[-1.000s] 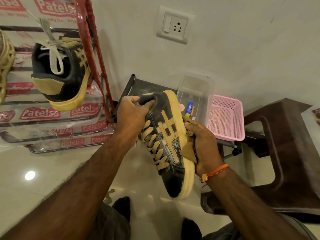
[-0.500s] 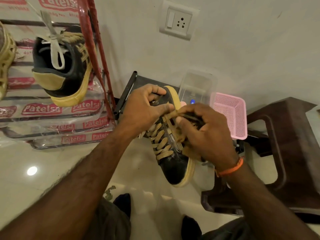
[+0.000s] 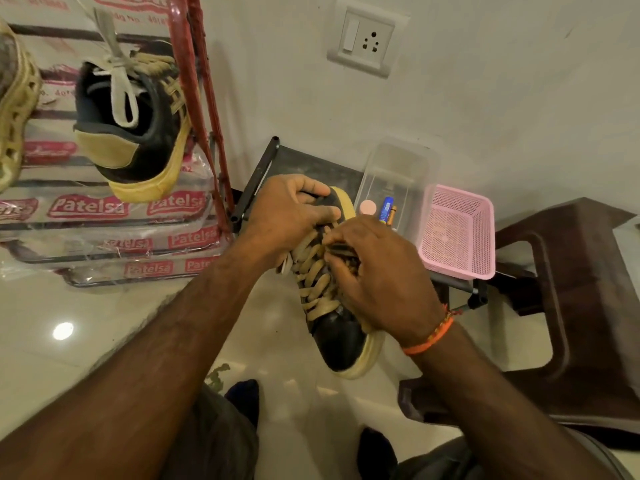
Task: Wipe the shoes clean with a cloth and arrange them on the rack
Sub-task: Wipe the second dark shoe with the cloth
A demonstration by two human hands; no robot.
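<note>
A glossy pale tiled floor [image 3: 104, 341] meets a plain white wall [image 3: 485, 98] that carries a switch-and-socket plate [image 3: 367, 41]. At the left stands a rack [image 3: 194, 98] with a red post, its shelves wrapped in clear plastic printed "Patelsa"; a black sneaker [image 3: 138, 133] with a tan heel patch and yellowed sole sits on it, heel outward. Against the wall, a low dark stand [image 3: 304, 164] holds a clear plastic box [image 3: 398, 174] and a pink mesh basket [image 3: 457, 230], with a dark brown stool [image 3: 581, 289] at the right. Held in the air above the floor is the matching shoe [image 3: 339, 334]: black upper, beige laces, tan stripes, thick yellowed sole, toe toward the person. The left hand [image 3: 287, 213] grips its heel end, fingers curled over the collar. The right hand [image 3: 381, 282] lies over the laces and side with fingers bent; whether the cloth is under it cannot be told.
</note>
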